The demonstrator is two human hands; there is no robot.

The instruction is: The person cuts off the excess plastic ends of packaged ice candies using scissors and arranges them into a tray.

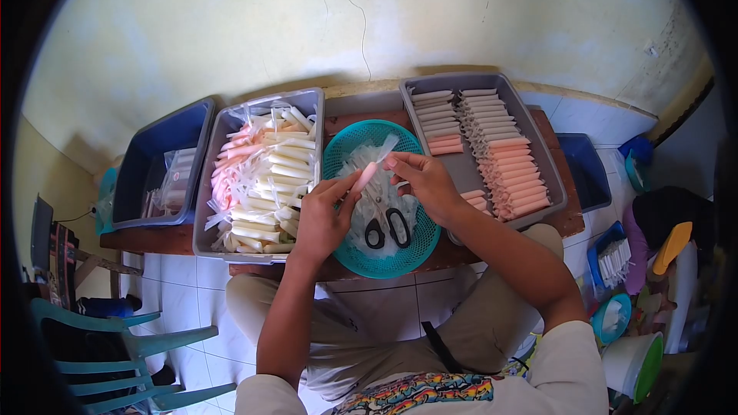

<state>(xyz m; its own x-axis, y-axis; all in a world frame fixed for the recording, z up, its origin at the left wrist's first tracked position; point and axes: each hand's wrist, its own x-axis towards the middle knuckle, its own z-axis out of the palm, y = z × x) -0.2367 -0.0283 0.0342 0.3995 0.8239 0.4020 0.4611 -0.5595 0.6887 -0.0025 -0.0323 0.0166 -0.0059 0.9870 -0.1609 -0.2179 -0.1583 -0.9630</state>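
Observation:
My left hand [329, 211] is closed around a slim pink-filled plastic tube [367, 176], which looks like an ice pop and tilts up to the right. At its upper end, my right hand [421, 183] pinches the loose clear plastic. Both hands are above a round teal mesh basket [350, 261] holding crumpled clear plastic scraps [360, 160]. Black-handled scissors [387, 229] lie on those scraps, handles toward me. To the left, a grey tray [206, 219] is heaped with pink and cream tubes with long plastic tails. The right grey tray [460, 167] has pink and whitish tubes in neat rows.
A dark blue bin [138, 155] with a few packed tubes stands at far left on the wooden table [157, 241]. A green plastic chair [131, 346] is at lower left. On the right floor are a blue container [590, 253] of white sticks and a white bucket [626, 361].

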